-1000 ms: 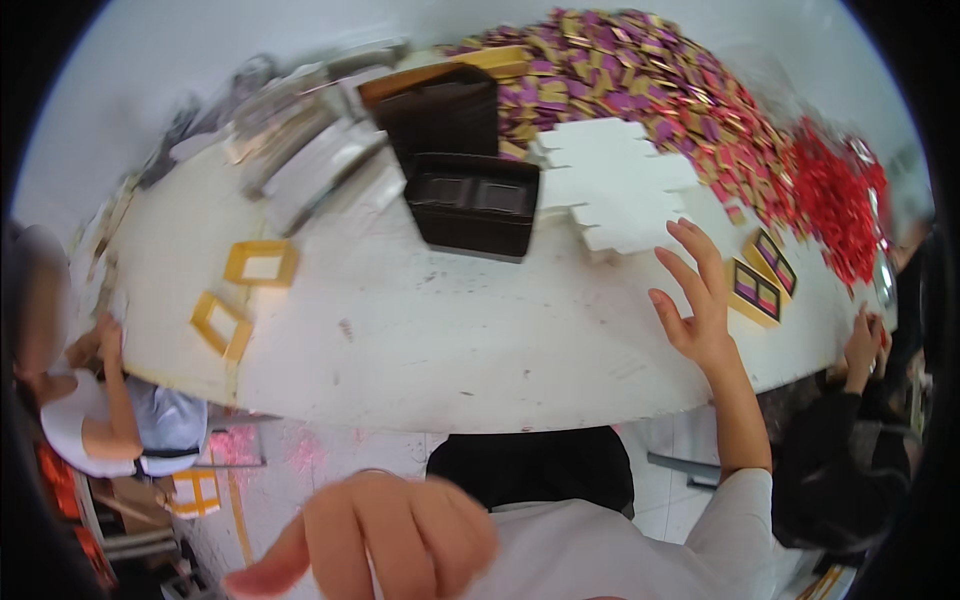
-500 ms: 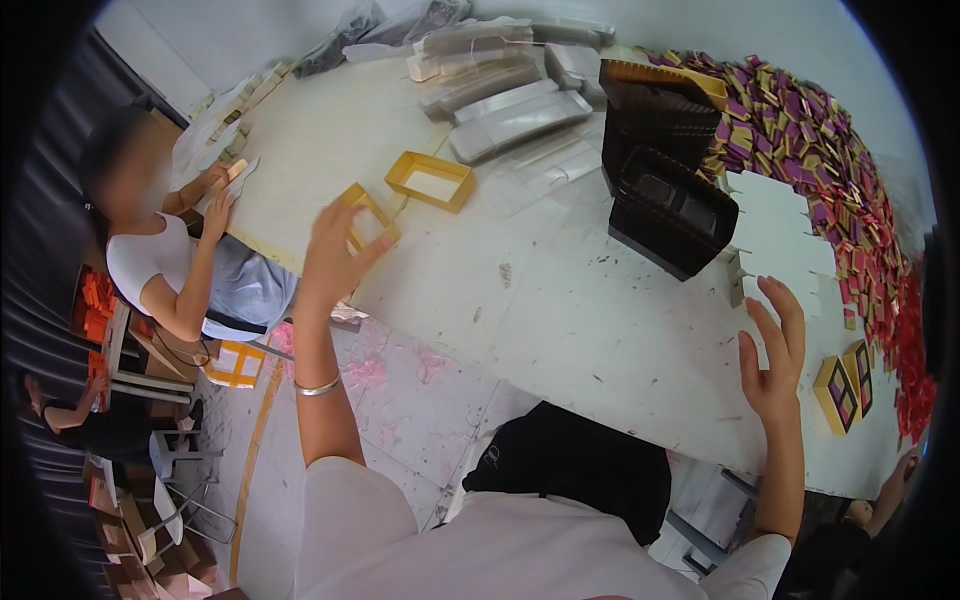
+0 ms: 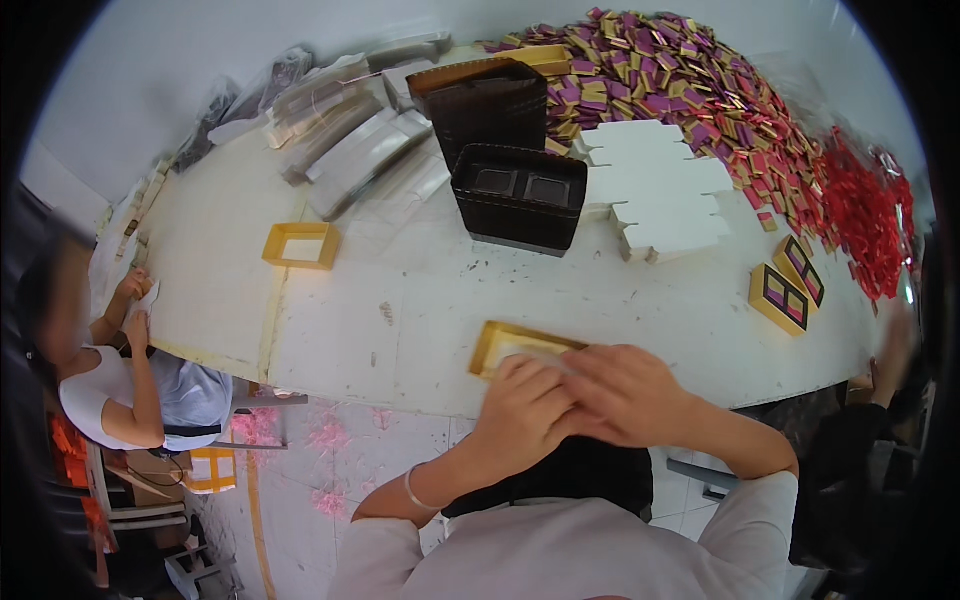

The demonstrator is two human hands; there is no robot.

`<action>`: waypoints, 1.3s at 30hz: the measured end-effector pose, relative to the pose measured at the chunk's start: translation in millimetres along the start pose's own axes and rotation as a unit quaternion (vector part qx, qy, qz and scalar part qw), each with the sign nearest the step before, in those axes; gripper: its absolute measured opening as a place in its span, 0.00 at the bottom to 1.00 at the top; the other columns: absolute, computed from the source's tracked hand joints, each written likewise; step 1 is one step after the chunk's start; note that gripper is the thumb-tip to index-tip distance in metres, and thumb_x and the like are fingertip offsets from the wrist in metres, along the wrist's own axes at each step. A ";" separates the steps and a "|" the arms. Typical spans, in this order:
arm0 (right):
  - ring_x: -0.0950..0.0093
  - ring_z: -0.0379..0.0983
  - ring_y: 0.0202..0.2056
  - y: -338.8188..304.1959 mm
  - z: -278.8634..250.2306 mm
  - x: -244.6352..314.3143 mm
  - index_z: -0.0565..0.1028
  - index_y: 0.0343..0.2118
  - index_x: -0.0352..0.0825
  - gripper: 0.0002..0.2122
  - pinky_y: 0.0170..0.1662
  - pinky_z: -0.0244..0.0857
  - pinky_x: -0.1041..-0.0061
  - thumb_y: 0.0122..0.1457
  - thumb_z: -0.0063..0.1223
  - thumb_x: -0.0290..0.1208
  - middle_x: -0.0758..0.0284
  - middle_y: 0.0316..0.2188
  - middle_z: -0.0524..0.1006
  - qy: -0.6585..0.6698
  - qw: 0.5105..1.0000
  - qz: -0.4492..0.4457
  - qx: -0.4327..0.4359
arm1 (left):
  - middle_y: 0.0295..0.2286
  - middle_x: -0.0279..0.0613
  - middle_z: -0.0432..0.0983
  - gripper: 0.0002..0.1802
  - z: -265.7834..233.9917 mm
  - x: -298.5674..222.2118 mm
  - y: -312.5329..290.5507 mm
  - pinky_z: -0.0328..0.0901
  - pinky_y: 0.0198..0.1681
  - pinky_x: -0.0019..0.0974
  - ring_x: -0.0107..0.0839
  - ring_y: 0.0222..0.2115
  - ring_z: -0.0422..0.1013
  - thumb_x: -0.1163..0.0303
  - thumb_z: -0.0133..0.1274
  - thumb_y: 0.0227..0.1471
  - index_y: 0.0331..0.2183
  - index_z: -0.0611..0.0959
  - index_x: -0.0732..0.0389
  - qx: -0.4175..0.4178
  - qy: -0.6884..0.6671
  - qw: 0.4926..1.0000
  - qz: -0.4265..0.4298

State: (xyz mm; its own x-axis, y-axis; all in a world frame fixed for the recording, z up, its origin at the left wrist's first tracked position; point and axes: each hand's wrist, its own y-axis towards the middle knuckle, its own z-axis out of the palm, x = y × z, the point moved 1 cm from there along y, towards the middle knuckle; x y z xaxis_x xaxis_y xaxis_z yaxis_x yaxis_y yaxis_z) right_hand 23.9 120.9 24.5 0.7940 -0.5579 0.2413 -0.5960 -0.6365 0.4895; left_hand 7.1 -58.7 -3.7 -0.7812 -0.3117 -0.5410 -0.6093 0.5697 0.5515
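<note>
Close in front of me, my left hand [image 3: 520, 412] and my right hand [image 3: 625, 395] meet near the table's front edge. Their fingers are closed around something pale and thin, mostly covered and too blurred to name. Just beyond the fingers lies a shallow gold box [image 3: 487, 350] with an open top and a whitish inside, partly hidden by the hands. Another open gold box [image 3: 322, 252] rests farther left on the table.
Black plastic trays [image 3: 520, 205] stand stacked mid-table, beside white folded cartons [image 3: 655, 180]. Clear plastic covers [image 3: 365, 160] lie behind them at left. Purple and gold small packets [image 3: 680, 80] heap at the back right. Two filled gold boxes [image 3: 779, 298] sit at right. A co-worker [image 3: 115, 380] sits at left.
One gold box has come from the left to in front of me. My hands, apart before, have come together and closed. The view has turned to the right.
</note>
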 end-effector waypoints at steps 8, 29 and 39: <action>0.58 0.72 0.40 -31.5 -39.8 -38.1 0.73 0.35 0.29 0.13 0.41 0.69 0.66 0.45 0.61 0.24 0.57 0.42 0.72 0.013 0.995 0.094 -0.025 | 0.52 0.50 0.65 0.45 -28.7 19.3 23.7 0.54 0.54 0.47 0.49 0.52 0.61 0.51 0.66 0.37 0.55 0.68 0.56 0.076 0.116 0.988 -0.076; 0.65 0.66 0.27 90.2 -61.9 -75.5 0.70 0.25 0.29 0.09 0.32 0.60 0.70 0.53 0.58 0.28 0.61 0.23 0.69 0.000 0.960 0.120 -0.252 | 0.41 0.45 0.72 0.40 -4.1 41.0 11.0 0.56 0.52 0.41 0.42 0.45 0.64 0.65 0.67 0.36 0.53 0.72 0.61 0.072 -0.010 0.988 -0.139; 0.86 0.57 0.24 -37.0 -70.9 -60.2 0.68 0.27 0.34 0.15 0.26 0.55 0.82 0.63 0.46 0.42 0.77 0.21 0.64 0.338 0.727 0.596 0.053 | 0.42 0.44 0.73 0.39 0.9 24.6 23.7 0.65 0.43 0.38 0.39 0.38 0.67 0.69 0.67 0.36 0.52 0.71 0.62 0.085 -0.066 0.985 -0.135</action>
State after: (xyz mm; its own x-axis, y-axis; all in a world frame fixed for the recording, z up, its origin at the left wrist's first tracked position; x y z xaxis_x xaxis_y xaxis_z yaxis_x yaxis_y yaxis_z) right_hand 6.7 215.8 51.3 -0.4373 -0.3798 0.8152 -0.8860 0.0265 -0.4629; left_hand -26.4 -52.1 -4.5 -0.5624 -0.3735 -0.7377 -0.7516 0.6028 0.2678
